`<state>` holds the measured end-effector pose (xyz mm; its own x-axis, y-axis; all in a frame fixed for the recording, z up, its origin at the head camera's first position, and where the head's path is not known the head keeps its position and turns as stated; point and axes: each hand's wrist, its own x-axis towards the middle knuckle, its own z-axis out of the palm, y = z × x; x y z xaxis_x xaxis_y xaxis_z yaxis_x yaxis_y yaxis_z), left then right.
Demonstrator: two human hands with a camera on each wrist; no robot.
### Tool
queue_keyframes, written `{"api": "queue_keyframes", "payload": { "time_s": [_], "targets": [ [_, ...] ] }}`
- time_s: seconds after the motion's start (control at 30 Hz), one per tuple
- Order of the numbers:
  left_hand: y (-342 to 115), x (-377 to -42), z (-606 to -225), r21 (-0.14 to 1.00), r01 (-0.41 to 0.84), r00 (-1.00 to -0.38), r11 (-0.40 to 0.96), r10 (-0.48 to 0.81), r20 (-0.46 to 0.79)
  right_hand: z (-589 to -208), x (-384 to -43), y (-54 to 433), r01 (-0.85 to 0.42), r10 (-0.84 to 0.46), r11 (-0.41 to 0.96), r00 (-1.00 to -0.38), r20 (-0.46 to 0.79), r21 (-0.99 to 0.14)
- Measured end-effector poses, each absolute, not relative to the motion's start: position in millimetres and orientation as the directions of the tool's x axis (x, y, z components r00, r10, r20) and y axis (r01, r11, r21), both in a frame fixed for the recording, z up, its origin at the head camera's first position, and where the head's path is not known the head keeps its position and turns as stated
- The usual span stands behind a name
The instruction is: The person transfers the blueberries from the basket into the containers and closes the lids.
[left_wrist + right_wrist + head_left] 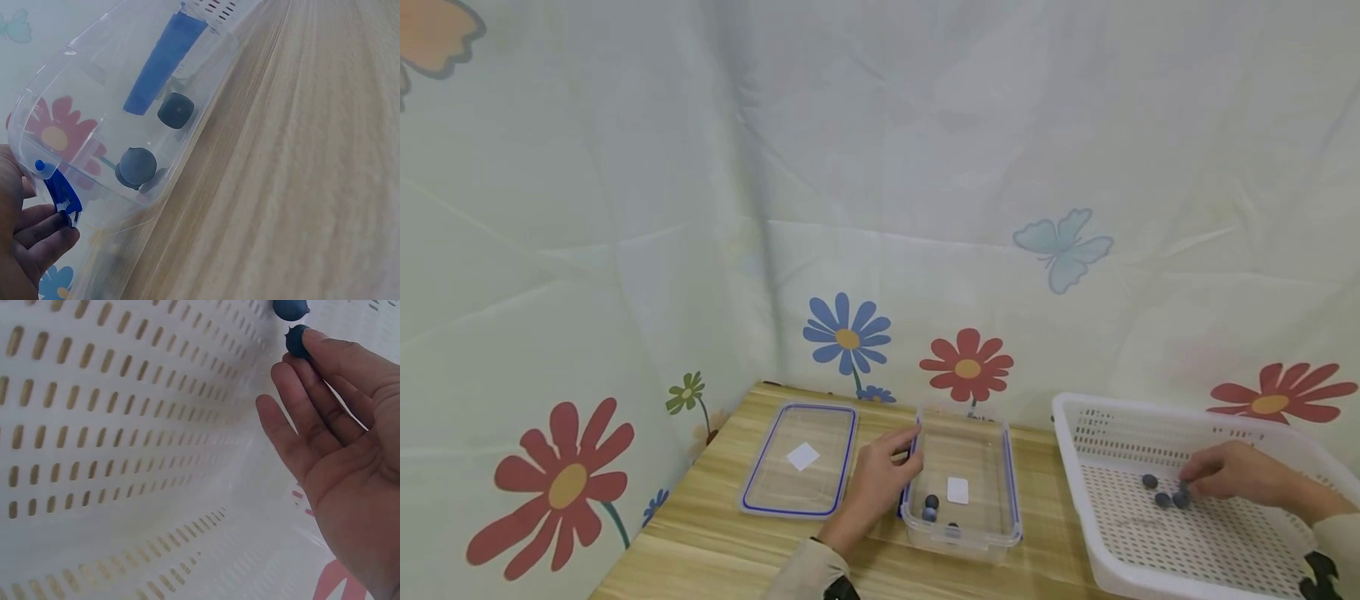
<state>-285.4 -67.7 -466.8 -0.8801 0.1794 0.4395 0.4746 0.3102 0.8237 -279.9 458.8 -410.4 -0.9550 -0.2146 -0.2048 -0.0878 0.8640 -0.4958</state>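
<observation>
A clear plastic food container (1011, 467) with blue side latches stands on the table, with a few blueberries (930, 515) at its near end. My left hand (883, 475) holds its left side, thumb and fingers at the rim; the left wrist view shows those fingers against a blue latch (62, 190). Inside the white perforated basket (1120, 533), my right hand (1236, 473) pinches a blueberry (296, 342) between thumb and forefinger. Other blueberries (1162, 500) lie on the basket floor close to its fingertips.
Left of the container, a clear lid (775, 483) with a blue seal lies flat on the wooden table (700, 533). A white square label (957, 490) shows in the container. Behind the table hangs a cloth (887, 167) printed with flowers and butterflies.
</observation>
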Motion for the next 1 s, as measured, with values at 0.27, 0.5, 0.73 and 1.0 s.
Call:
{"api": "queue_keyframes", "payload": {
  "time_s": [0.27,0.5,0.73,1.0],
  "targets": [
    [-67,-285,-467,0.822,0.487,-0.873,0.295,0.184,0.451,-401,-279,460,-0.188,-0.242,0.867,-0.969,-0.059,-0.462],
    [-67,-287,-468,0.819,0.494,-0.869,0.292,0.18,0.461,-389,-278,456,-0.199,-0.206,0.88,-0.978,0.03,-0.431],
    [-66,-287,-468,0.822,0.488,-0.873,0.293,0.178,0.455,-376,-275,446,-0.191,-0.166,0.878,-0.981,0.097,-0.438],
    [-67,-287,-468,0.819,0.505,-0.863,0.274,0.185,0.47,-357,-270,430,-0.167,-0.14,0.838,-0.986,0.09,-0.519]
  ]
}}
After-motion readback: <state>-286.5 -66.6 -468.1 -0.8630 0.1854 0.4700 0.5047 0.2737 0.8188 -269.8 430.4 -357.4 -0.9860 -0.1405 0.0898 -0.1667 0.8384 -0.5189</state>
